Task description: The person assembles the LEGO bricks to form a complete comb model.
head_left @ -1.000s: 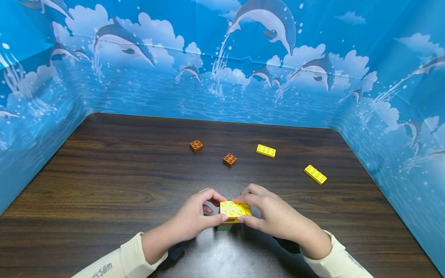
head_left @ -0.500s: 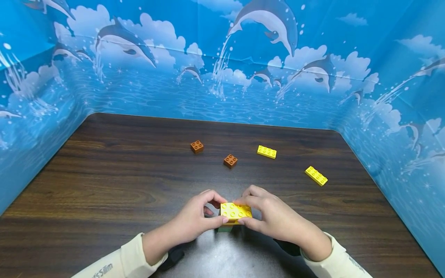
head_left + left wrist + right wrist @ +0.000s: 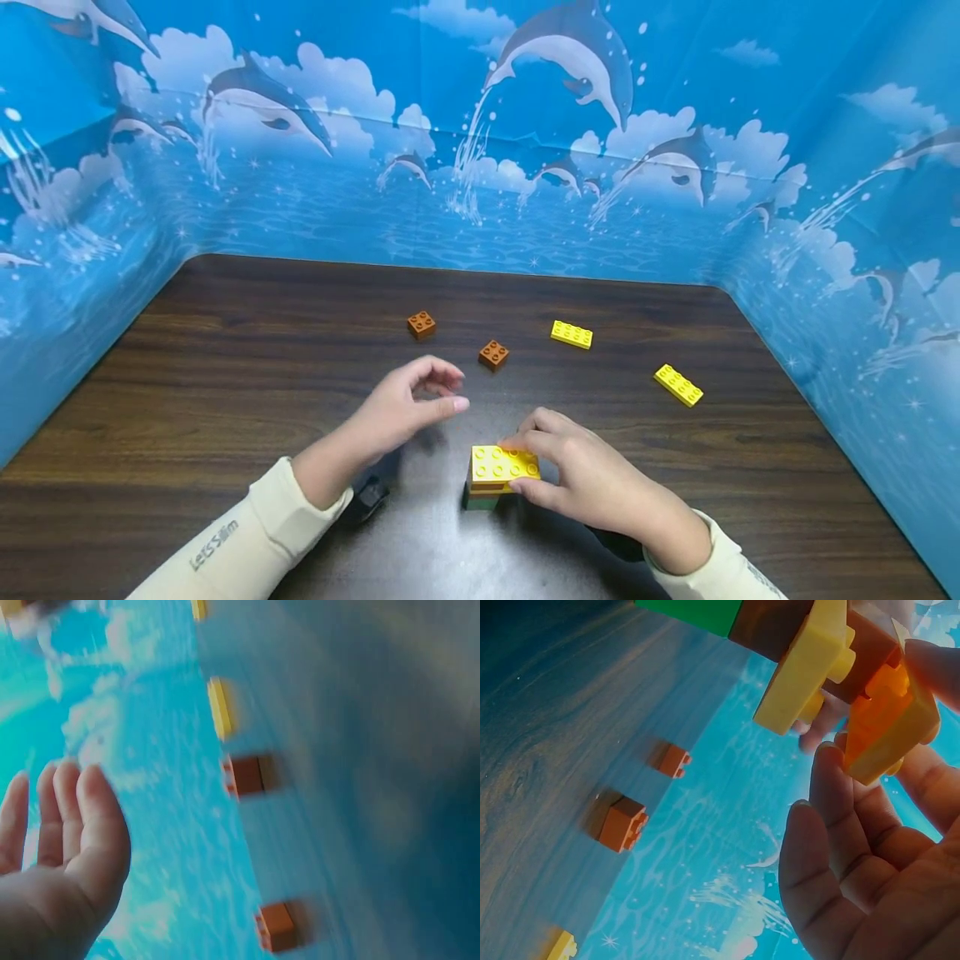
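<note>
A small tower of toy bricks stands near the front of the table. In the right wrist view, its green brick (image 3: 697, 611) is at the bottom, then a brown brick (image 3: 769, 626), a yellow plate brick (image 3: 799, 671), another brown brick (image 3: 861, 652) and a top yellow plate brick (image 3: 900, 742). My right hand (image 3: 581, 462) pinches that top piece at its right end, thumb in front and fingers behind; its left end sits over the brown brick. My left hand (image 3: 397, 408) hovers to the left of the tower, fingers loosely bent and holding nothing.
Beyond the hands lie two loose brown bricks (image 3: 422, 325) and two yellow plate bricks (image 3: 572, 334) on the dark wooden table (image 3: 247, 358). A blue dolphin-print sheet (image 3: 337, 200) rises along the back and sides.
My left hand has let go of the tower and moved up and to the left. The right hand keeps its pinch on the top yellow plate brick.
</note>
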The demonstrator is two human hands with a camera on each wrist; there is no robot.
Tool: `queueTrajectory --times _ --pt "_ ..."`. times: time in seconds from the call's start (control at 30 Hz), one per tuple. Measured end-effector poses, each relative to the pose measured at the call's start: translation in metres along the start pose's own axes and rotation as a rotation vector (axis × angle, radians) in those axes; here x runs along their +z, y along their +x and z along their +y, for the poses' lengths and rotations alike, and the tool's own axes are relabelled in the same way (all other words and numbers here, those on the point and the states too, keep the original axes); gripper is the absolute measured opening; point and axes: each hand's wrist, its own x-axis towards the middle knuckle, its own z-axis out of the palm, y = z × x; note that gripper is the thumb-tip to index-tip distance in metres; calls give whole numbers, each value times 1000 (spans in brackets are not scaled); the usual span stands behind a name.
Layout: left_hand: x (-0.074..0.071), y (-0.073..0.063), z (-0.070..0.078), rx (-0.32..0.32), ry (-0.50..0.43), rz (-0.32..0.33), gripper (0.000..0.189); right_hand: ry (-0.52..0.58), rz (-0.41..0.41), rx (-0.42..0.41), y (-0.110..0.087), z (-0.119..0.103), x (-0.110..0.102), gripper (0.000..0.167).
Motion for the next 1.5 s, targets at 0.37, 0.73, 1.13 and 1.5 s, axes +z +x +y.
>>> queueTrajectory --times 0.37,0.73,1.13,1.5 --pt "-31 56 -23 -128 -179 221 45 -10 -5 14 -2 -1 1 39" --pt "-43 87 -30 -228 -179 341 47 -23 5 4 -2 -1 2 39" --pt "-52 107 -44 -310 -101 394 52 -24 -11 17 -2 -2 1 39" --pt "-54 116 -47 -365 8 365 52 -30 9 0 -2 -2 1 38"
